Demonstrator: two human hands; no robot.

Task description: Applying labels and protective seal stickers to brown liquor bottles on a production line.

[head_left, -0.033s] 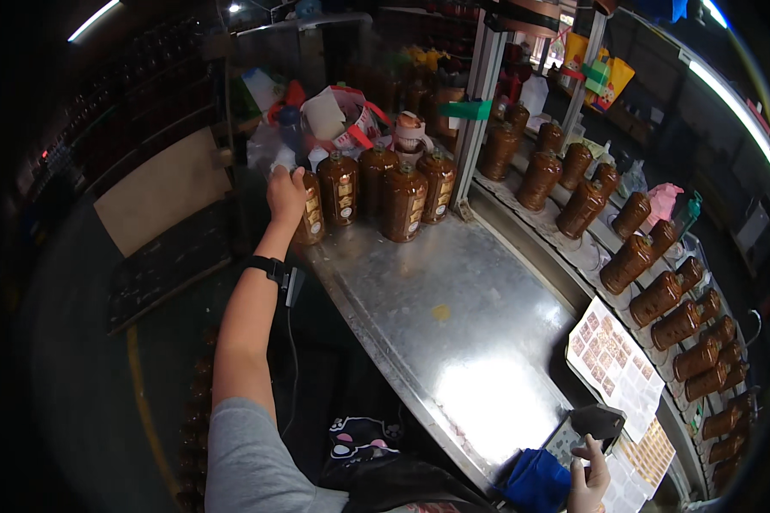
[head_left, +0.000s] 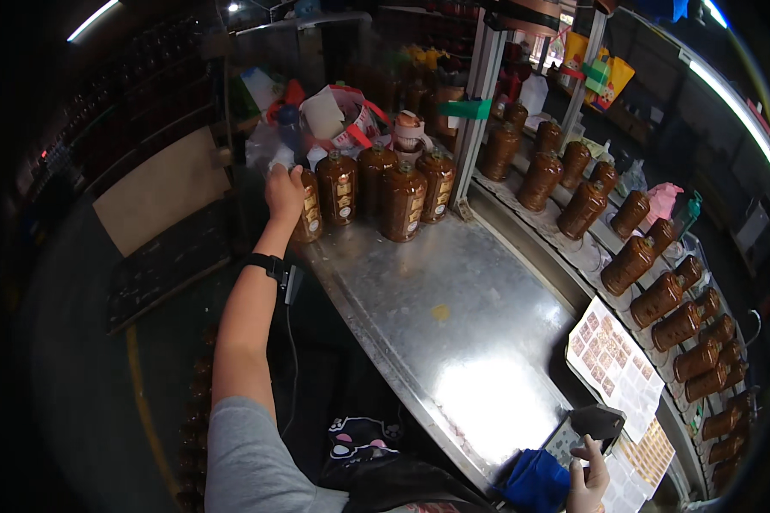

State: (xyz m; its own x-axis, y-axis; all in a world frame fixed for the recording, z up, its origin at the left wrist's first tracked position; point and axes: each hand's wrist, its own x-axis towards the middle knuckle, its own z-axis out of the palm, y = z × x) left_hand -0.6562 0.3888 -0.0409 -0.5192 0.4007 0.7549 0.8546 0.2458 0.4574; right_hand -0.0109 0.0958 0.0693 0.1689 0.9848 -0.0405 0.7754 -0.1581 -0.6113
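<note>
At the far left end of the metal table, my left hand (head_left: 284, 193) is closed around the top of a brown glossy bottle (head_left: 309, 212). The hand hides that bottle's neck. Close beside it stand several like bottles, among them one with a gold label (head_left: 337, 188) and another in front (head_left: 403, 203). Low on the right, my right hand (head_left: 588, 484) has its fingers loosely bent and apart, with nothing visible in them. It is next to a blue cloth (head_left: 533, 480) and a dark open case (head_left: 597, 421).
A bare metal table (head_left: 419, 282) runs between my hands. Along its right side, brown bottles (head_left: 656, 293) stand in rows on a conveyor (head_left: 522, 224). A printed sheet (head_left: 612, 355) lies near the right edge. Behind the left bottles are a bag (head_left: 347, 117) and a cup (head_left: 409, 132).
My left hand has shifted very slightly left, and the bottle in it has moved a little with it. My right hand stays where it was.
</note>
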